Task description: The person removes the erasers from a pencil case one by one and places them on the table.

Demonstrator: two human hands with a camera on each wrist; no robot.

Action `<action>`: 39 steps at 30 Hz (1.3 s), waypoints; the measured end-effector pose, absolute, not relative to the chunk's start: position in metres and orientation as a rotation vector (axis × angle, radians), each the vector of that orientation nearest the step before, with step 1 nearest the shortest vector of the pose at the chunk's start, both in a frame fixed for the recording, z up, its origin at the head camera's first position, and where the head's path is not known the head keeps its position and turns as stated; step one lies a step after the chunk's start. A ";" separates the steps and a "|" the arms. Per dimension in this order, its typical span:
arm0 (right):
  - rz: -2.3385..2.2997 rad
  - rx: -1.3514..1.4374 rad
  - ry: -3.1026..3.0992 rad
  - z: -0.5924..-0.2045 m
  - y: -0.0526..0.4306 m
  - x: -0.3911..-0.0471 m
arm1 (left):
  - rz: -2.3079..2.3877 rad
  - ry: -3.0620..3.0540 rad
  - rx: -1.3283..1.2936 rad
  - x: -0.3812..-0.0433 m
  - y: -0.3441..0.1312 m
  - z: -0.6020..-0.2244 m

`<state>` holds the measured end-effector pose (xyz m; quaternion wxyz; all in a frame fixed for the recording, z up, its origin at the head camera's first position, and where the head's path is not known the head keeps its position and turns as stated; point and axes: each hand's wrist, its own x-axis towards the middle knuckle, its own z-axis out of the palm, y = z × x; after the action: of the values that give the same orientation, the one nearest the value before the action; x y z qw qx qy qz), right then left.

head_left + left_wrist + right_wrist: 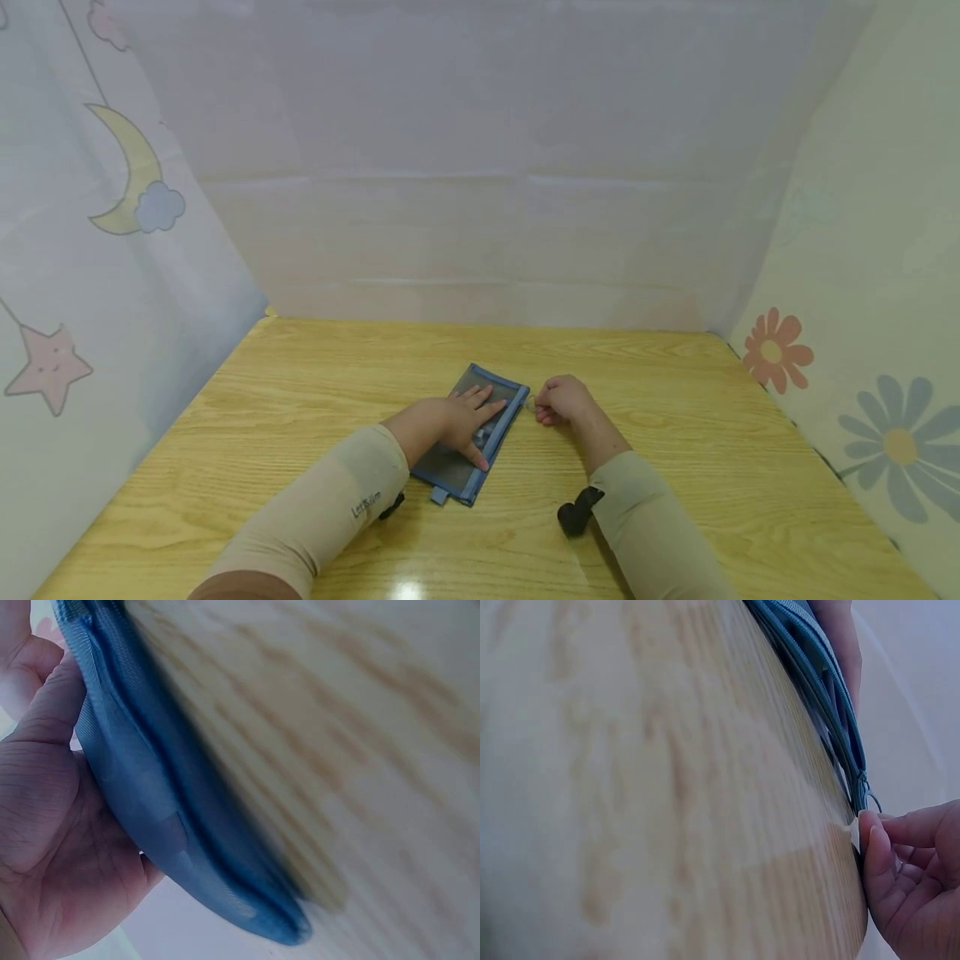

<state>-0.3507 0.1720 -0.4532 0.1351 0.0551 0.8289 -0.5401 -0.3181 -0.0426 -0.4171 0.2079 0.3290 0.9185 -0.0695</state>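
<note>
Nearest to view, a pale beige fabric sleeve covers each forearm, the left one (318,496) and the right one (660,525) running up to the wrists, with a black rounded device (577,512) at the right cuff. Beneath the left hand (459,422) lies a flat, rectangular blue-grey mesh pouch (448,468) with blue fabric edging, set aslant on the yellow wood-grain table (300,375). That hand is spread wide over it, palm down and fingers apart. To its right, just beyond the pouch's far corner, the right hand (561,402) is drawn in narrow, its thumb and fingertips pinching a small pale pull piece (530,404) by the end of the blue zip (504,432).

Work on the zip seems to be in hand: between the hands, the right wrist view shows its two edges parted, with the slider (861,778) near the right fingertips. I judge the mouth to be at least partly undone; whether the slider has any travel left cannot be told.

Dark lettering (367,505) below the left wrist seems to begin "Let's"; the rest is too blurred. Toward the person from the left hand, a small blue tab (438,495) shows no legible writing.
</note>
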 end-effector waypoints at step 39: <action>-1.674 0.269 2.440 -0.451 0.176 -0.362 | -0.177 2.545 0.932 -0.323 -0.044 -0.421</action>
<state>-0.3625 0.1759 -0.4515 0.0851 0.0901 0.8183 -0.5613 -0.3225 -0.0437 -0.4209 0.2111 0.3354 0.9159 -0.0637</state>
